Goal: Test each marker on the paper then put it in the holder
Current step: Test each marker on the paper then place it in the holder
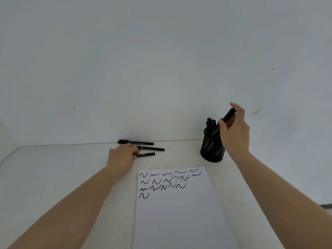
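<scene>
A white sheet of paper (179, 212) lies in front of me, with several black squiggles across its top. At the back right stands a black mesh holder (211, 150) with several black markers in it. My right hand (235, 130) pinches a black marker (228, 115) that slants down into the holder's mouth. Three more black markers lie near the wall on the left: the farthest (138, 142), the middle one (154, 148) and the nearest (146, 154). My left hand (122, 157) lies on their left ends, fingers curled over the nearest marker.
The white table (62, 168) meets a plain white wall along its far edge, just behind the loose markers and the holder. A dark object (326, 206) shows at the right edge of the view.
</scene>
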